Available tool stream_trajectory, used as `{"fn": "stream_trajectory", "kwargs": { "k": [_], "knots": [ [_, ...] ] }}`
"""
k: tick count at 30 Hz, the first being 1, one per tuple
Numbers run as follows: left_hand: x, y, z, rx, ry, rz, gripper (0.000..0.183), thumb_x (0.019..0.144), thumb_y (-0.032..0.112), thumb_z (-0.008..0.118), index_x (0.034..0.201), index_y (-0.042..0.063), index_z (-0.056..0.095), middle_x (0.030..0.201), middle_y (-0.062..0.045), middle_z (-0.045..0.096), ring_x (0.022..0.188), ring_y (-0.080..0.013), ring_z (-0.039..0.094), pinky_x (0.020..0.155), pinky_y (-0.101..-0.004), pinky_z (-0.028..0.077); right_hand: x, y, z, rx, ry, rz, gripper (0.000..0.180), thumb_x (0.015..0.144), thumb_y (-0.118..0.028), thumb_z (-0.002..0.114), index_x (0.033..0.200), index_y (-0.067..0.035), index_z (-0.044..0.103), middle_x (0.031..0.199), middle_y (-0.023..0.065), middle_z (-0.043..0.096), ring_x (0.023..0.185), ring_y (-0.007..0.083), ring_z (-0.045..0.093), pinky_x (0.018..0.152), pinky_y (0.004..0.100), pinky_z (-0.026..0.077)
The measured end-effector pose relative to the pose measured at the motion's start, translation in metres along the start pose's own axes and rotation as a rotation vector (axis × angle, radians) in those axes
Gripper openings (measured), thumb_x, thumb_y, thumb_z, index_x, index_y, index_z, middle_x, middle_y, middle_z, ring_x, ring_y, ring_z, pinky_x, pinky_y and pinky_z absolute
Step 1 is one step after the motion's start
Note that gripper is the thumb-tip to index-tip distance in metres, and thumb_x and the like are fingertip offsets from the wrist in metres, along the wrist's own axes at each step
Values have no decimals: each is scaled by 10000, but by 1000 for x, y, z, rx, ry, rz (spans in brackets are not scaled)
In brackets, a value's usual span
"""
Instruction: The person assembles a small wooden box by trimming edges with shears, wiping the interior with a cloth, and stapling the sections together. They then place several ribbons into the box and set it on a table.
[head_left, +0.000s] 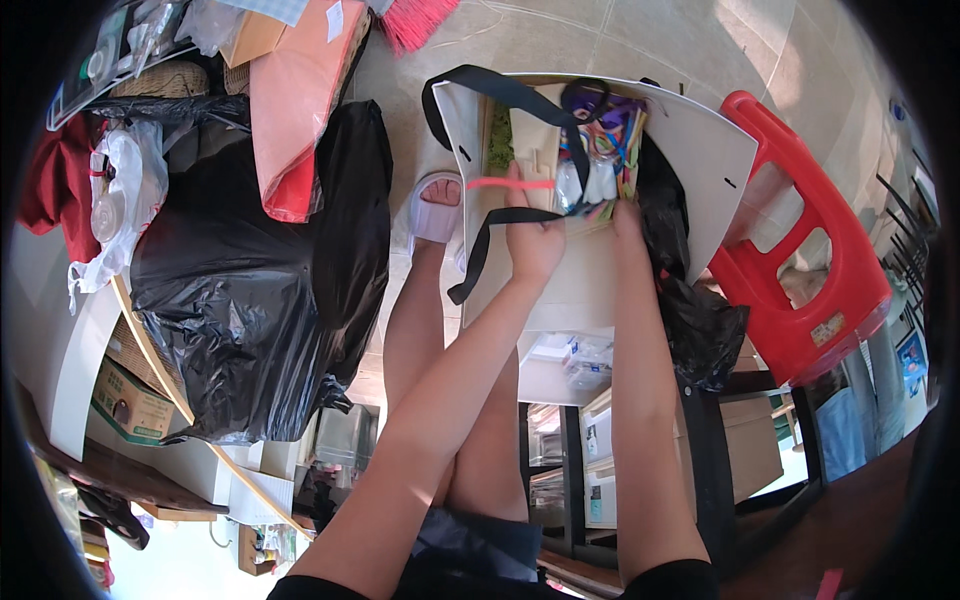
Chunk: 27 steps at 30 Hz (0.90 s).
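A large white bag (697, 150) with black fabric straps (517, 86) gapes in front of me. Both my hands reach into it. My left hand (535, 236) is at a beige carton (534, 146) with a red band across it; its fingers are partly hidden behind the carton and a strap. My right hand (628, 221) is at the lower edge of a bundle of colourful ribbons and clear plastic packets (600, 169), fingertips hidden among them. Whether either hand grips something is unclear. A black plastic bag (667, 247) lies along the white bag's right side.
A red plastic stool (840, 277) lies to the right. Large black plastic bags (255, 300) fill the left, beside a pink plastic-wrapped sheet (292, 97). Red broom bristles (420, 22) rest on the tiled floor at the top. My sandalled foot (437, 206) is left of the white bag.
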<state>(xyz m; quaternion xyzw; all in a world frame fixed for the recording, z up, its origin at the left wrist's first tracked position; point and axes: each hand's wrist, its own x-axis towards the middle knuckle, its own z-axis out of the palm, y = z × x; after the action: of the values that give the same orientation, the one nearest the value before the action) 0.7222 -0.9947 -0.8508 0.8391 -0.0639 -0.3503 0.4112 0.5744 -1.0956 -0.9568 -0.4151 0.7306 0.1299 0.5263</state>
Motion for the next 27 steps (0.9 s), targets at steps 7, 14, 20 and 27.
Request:
{"fn": "stream_trajectory", "kwargs": {
  "k": [7,14,20,27],
  "knots": [
    [-21,17,-13,-3,-106,-5,812,698,-8,601,1405,16,203,1276,-256,427,1138,-405,469,916,-408,416,-24,10,-25,313,-118,89,418,830,-27,436,1244,-74,462,1056,105,593,947,230,606,765,359,509],
    [-2,14,-9,15,-121,-4,778,695,-9,556,1399,14,223,1239,-259,459,1114,-413,483,892,-409,428,-5,11,-18,238,-123,114,516,780,-4,450,1290,-77,423,1173,98,546,1023,228,567,815,343,490],
    [-12,17,-12,3,-155,-8,811,717,-21,621,1404,-15,192,1329,-244,376,1225,-378,406,1000,-385,349,-30,6,-26,300,-15,65,541,776,-5,450,1312,-56,406,1181,99,546,1032,230,562,854,332,472],
    [-69,80,-60,-68,-165,42,861,718,7,676,1414,-35,170,1334,-254,360,1228,-381,390,1024,-391,310,-128,-7,-46,709,162,174,438,819,-48,510,1253,-6,472,1211,96,537,1062,219,549,905,332,448]
  ]
}}
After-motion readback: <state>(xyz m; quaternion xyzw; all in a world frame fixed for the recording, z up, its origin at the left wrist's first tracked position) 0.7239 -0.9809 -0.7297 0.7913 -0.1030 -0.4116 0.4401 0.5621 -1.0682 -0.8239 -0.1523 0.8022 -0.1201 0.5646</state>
